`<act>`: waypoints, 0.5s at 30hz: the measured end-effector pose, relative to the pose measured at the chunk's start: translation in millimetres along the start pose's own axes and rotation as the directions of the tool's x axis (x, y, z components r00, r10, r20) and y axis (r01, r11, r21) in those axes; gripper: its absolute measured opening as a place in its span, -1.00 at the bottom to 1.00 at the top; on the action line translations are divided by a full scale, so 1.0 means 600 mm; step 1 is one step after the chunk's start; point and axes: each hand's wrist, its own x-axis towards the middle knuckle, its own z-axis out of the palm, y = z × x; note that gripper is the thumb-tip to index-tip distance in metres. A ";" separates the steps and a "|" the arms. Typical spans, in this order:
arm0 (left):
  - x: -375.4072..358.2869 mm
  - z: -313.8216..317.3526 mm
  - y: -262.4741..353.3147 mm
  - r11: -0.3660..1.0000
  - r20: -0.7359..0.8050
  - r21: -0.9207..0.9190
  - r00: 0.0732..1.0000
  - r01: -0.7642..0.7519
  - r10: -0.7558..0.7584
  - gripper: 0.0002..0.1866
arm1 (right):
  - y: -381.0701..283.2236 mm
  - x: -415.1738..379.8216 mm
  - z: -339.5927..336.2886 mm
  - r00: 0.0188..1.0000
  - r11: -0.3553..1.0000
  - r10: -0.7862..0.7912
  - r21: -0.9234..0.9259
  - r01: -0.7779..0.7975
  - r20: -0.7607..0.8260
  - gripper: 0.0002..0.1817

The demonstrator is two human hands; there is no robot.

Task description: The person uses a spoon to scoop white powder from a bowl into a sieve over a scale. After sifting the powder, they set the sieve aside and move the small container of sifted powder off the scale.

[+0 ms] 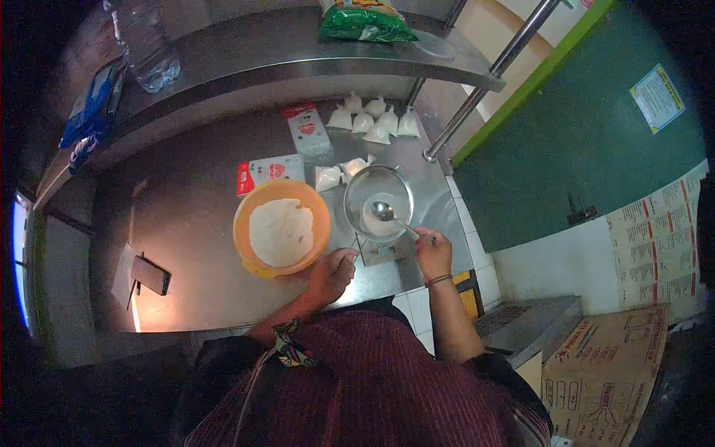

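My right hand [433, 255] is closed around the handle of a metal spoon [383, 211], whose bowl is over a round metal sieve [348, 195]. White powder [370, 223] shows in the sieve under the spoon. My left hand [334, 273] is closed at the sieve's lower left, on what looks like its thin handle. Beneath the sieve's near edge is a flat, scale-like device [383, 253], partly hidden. An orange bowl [322, 238] of white powder [279, 232] stands beside my left hand. Small tied bags of white powder [328, 177] lie just behind the sieve.
Several more filled bags [377, 132] stand at the back of the metal table [186, 223]. Two red-and-white packs [307, 132] lie behind the bowl. A phone-like dark object [151, 276] is at left. A metal shelf [253, 71] overhangs the back; a cardboard box [607, 365] stands right.
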 end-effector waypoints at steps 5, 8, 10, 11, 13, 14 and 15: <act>0.001 0.006 -0.018 0.998 -0.001 0.020 0.998 -0.055 0.055 -0.63 | 0.006 0.008 -0.003 0.998 0.999 -0.034 0.035 0.036 -0.045 -0.72; 0.004 0.006 -0.009 0.999 0.001 -0.031 0.999 -0.038 0.038 -0.64 | 0.011 0.008 -0.003 0.998 0.998 -0.058 -0.030 0.058 0.004 -0.69; -0.005 0.004 0.014 0.998 -0.034 0.034 0.998 -0.045 0.046 -0.65 | 0.004 0.004 -0.007 0.996 0.992 -0.076 -0.096 0.079 0.036 -0.68; -0.003 0.004 0.004 0.999 -0.037 0.033 0.998 -0.043 0.044 -0.65 | 0.001 -0.001 -0.014 0.980 0.971 -0.196 -0.132 0.199 0.030 -0.67; 0.005 0.002 -0.018 0.991 0.013 -0.061 0.993 -0.117 0.118 -0.65 | -0.028 -0.020 -0.022 0.949 0.934 -0.314 -0.168 0.314 0.030 -0.66; 0.004 0.002 -0.022 0.991 0.012 -0.061 0.993 -0.115 0.116 -0.65 | -0.045 -0.033 -0.024 0.944 0.920 -0.330 -0.218 0.326 0.016 -0.67; 0.001 0.001 -0.013 0.994 0.006 -0.029 0.995 -0.104 0.104 -0.65 | -0.060 -0.043 -0.024 0.938 0.904 -0.347 -0.267 0.335 0.002 -0.67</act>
